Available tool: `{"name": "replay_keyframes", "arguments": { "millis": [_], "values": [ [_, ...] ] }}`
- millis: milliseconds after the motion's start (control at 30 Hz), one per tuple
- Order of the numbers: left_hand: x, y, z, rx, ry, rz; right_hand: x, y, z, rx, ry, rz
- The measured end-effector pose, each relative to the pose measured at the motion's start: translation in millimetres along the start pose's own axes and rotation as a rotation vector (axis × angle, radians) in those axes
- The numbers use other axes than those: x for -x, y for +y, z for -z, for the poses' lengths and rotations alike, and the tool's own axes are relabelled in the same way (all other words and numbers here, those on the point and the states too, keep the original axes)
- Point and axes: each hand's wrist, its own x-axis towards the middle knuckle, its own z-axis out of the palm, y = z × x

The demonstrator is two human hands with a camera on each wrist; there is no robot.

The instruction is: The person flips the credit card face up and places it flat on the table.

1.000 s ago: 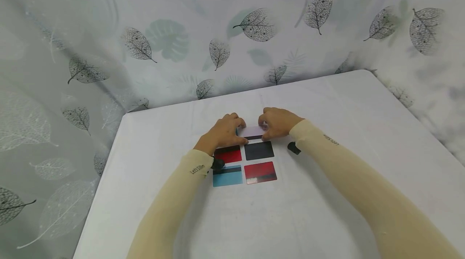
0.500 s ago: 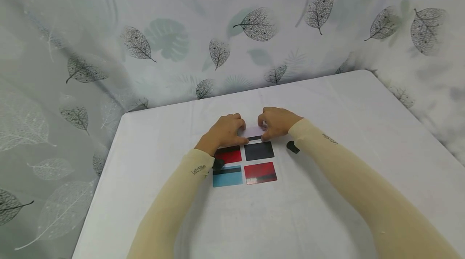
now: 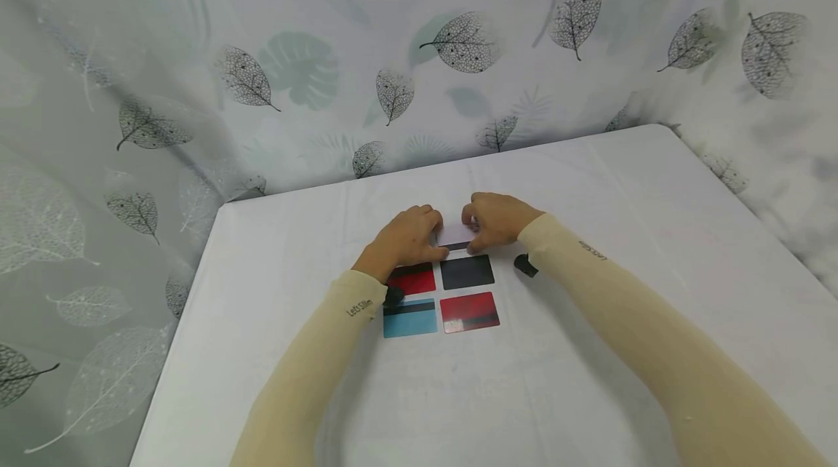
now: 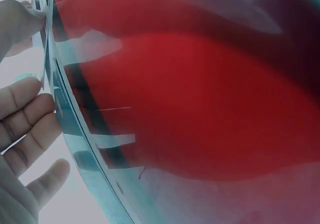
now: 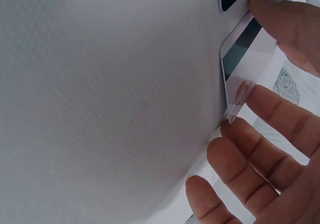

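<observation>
Closest to us, the cream left sleeve comes in from seven o'clock and the cream right sleeve from four o'clock, both reaching over a white table. Taking the black card as our clock's centre, we see a blue card at eight o'clock, with a dark stripe toward its far edge, and just beside it a glossy nearer red card at six o'clock. A farther red card lies at nine o'clock, partly covered by the left hand. At about twelve o'clock, a narrow gap beyond the black card, we find the pale card, its dark stripe along the near side. The right hand, at one o'clock, holds the pale card's right end between thumb and fingers. The left hand, at ten o'clock, has bent fingers and thumb close about the left end, but it hides much of what lies beneath, so we cannot tell whether it grips anything. Farthest off, beyond the table's edge, we see a pale backdrop printed with leaves.
</observation>
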Motion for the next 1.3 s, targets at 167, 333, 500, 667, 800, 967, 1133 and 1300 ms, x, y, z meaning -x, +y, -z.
{"name": "replay_keyframes", "arguments": {
  "millis": [167, 333, 500, 667, 800, 967, 1133, 1300],
  "values": [
    [0.0, -0.4, -0.6, 0.001, 0.011, -0.01, -1.6, 0.1, -0.1, -0.012, -0.002, 0.0],
    [-0.4, -1.3, -1.6, -0.001, 0.021, -0.02, -3.4, 0.5, 0.2, -0.052, -0.01, 0.027],
    [-0.6, -2.1, -3.8, 0.011, 0.021, -0.012, -6.1, 2.1, -2.4, -0.079, -0.015, 0.044],
    [-0.7, -3.2, -6.8, 0.034, 0.014, 0.001, -5.1, -0.8, -1.9, -0.051, -0.027, 0.053],
    [0.8, -2.9, -7.3, 0.053, 0.011, 0.008, -4.9, -2.7, -1.9, -0.012, -0.022, 0.088],
    [2.0, -2.7, -6.7, 0.076, 0.007, 0.025, -3.8, 0.4, -3.2, 0.007, 0.02, 0.133],
    [4.1, -3.7, -5.4, 0.105, 0.008, 0.048, -2.9, 1.9, -2.6, -0.022, 0.041, 0.121],
    [4.2, -5.5, -4.4, 0.102, 0.006, 0.041, -2.6, 2.7, -2.5, -0.031, 0.046, 0.122]
  ]
}}
